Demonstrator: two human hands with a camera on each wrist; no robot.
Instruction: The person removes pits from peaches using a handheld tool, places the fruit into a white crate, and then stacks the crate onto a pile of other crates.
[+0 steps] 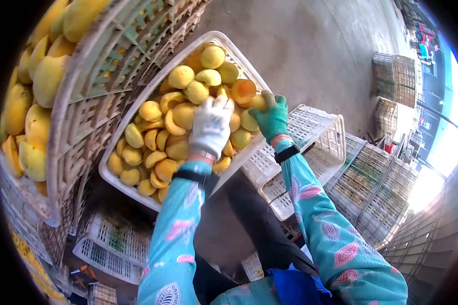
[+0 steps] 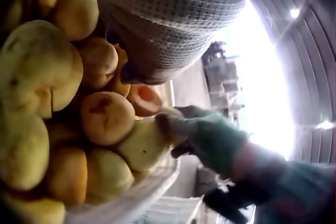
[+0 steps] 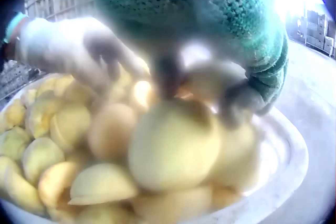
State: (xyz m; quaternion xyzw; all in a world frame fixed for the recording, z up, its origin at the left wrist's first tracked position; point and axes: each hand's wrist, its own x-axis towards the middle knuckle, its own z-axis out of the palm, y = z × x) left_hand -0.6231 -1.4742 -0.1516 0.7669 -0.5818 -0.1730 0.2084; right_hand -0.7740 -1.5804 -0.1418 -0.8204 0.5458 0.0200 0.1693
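Halved yellow-orange fruits fill a white crate. My left hand, in a white glove, lies over the middle of the pile with its fingers extended onto the fruit; in the left wrist view its fingertips are hidden behind the glove. At the crate's right edge my right hand, in a green glove, curls its fingers round a fruit. The left wrist view shows this right hand pinching the fruit between thumb and fingers. Blur softens both hands in the right wrist view.
Stacked crates holding more fruit rise on the left. An empty white crate stands right of the full one, with more stacked crates beyond. Concrete floor stretches ahead. Another white crate is at the lower left.
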